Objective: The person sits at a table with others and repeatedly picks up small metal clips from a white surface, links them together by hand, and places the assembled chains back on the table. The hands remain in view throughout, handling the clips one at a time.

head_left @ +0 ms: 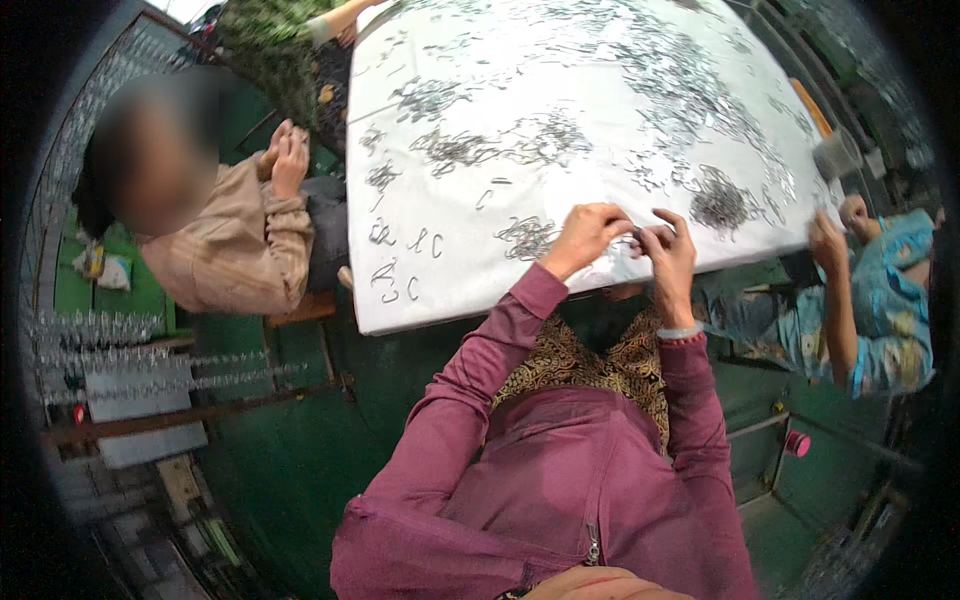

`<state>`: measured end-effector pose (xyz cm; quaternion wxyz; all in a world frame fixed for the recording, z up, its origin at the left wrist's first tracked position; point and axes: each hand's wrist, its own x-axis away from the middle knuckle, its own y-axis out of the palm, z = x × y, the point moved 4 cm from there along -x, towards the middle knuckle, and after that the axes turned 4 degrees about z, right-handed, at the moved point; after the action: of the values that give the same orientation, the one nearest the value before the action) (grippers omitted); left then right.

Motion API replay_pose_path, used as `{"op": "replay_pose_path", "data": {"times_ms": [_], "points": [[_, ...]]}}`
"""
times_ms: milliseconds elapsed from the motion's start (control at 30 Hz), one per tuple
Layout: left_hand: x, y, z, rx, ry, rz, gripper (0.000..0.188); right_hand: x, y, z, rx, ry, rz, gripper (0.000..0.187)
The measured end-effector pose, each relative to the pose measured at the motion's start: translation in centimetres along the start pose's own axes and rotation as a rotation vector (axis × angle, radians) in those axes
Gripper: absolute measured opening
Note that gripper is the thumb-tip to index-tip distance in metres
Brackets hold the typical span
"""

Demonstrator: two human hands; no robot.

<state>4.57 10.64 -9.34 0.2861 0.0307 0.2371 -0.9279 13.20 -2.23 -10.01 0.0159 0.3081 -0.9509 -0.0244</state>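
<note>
Over the near edge of a white-covered table (460,300), my left hand (585,240) and my right hand (674,262) face each other with their fingertips almost meeting. Both are closed in a pinch. A small dark piece shows between the fingertips, too small to make out. Next to my left hand lies a loose pile of thin, curved metal pieces (525,238). A denser, dark pile of small metal pieces (720,205) lies beyond my right hand. Single hook-shaped pieces (437,246) are spread out at the table's left.
More metal pieces (680,75) cover the table's far part. A person in a tan jacket (225,250) sits at the left, and a person in blue patterned clothes (880,300) at the right. A clear plastic cup (838,155) stands at the right edge. Another person's arm (345,18) reaches in at the far left.
</note>
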Motion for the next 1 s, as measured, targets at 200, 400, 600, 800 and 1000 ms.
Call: {"op": "replay_pose_path", "data": {"times_ms": [200, 400, 600, 800, 1000], "points": [[1.9, 0.9, 0.2, 0.037, -0.039, -0.051, 0.019, 1.0, -0.6, 0.8, -0.11, 0.099, 0.006, 0.032], [1.4, -4.5, -2.0, -0.194, -0.184, 0.129, 0.03, -1.8, 2.4, 0.8, -0.018, 0.101, -0.11, 0.031], [-0.7, -13.3, -8.8, -0.753, -0.131, 0.305, 0.014, -5.7, 5.4, 1.9, 0.002, 0.181, -0.248, 0.019], [-1.6, -13.3, -9.8, -0.716, -0.264, 0.184, 0.012, -3.9, 12.0, 3.8, 0.112, 0.213, -0.468, 0.019], [-1.1, -18.6, -8.1, -0.422, -0.425, 0.509, 0.015, -0.3, 22.5, 3.0, 0.414, -0.039, -0.838, 0.02]]}}
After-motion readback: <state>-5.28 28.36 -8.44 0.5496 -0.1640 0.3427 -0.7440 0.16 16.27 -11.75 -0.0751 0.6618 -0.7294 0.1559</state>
